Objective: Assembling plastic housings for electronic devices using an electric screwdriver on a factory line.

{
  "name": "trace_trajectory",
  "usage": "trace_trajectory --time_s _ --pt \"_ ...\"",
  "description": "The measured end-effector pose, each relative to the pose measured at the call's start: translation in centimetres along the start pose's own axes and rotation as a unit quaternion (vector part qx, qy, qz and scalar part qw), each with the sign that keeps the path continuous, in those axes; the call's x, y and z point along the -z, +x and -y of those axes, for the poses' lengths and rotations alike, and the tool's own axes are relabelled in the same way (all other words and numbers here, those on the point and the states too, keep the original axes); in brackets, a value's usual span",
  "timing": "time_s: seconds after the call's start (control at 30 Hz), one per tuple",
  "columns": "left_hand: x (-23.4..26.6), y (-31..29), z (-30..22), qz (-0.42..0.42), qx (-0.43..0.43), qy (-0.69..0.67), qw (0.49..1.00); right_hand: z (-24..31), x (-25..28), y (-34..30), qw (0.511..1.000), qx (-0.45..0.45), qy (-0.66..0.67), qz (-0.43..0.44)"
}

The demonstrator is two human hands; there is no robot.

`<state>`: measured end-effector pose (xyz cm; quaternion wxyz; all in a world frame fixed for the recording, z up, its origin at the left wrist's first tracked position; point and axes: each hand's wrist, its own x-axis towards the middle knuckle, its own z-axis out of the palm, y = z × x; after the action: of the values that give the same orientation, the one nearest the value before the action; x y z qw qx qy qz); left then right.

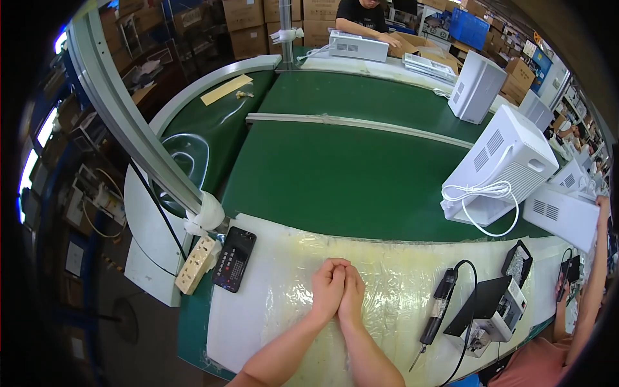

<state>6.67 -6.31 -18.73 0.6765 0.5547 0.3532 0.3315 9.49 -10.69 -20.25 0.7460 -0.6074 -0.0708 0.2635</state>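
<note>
My left hand point(328, 288) and my right hand point(351, 293) are clasped together above the plastic-covered white work surface point(277, 329). Both are closed, fingers folded and pressed against each other, and no object shows in them. To their right lies a black electric screwdriver point(440, 303), its bit pointing toward me and its cable looping off beside it. Past it stands a small white and black boxy device point(506, 313) with an open metal front. On the left rests a dark phone point(235, 259) with a lit screen, beside a cream power strip point(196, 266).
Beyond the work surface runs a green conveyor belt point(348, 174) with a metal rail point(361, 122). White appliance housings point(509, 161) stand at the right, one with a coiled white cable. A grey post point(122, 97) rises at left. Co-workers are at the far side and right point(583, 309).
</note>
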Motion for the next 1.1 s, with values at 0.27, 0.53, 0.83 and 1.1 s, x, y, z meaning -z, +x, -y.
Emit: trace_trajectory --time_s 0.27,0.53,0.83,1.1 --pt "-0.12 0.27 0.27 0.0 0.0 -0.008 1.0 -0.14 0.03 0.28 1.0 0.001 0.003 -0.003" --pt "-0.09 0.21 0.16 0.0 -0.004 0.004 1.0 -0.63 0.14 0.35 1.0 -0.003 0.014 -0.004" --pt "-0.14 0.11 -0.03 0.003 0.001 -0.007 1.0 -0.65 0.21 0.39 1.0 -0.002 0.015 -0.002" --pt "-0.19 -0.07 0.0 -0.001 -0.007 -0.002 1.0 -0.81 0.47 0.38 1.0 -0.004 0.012 0.004"
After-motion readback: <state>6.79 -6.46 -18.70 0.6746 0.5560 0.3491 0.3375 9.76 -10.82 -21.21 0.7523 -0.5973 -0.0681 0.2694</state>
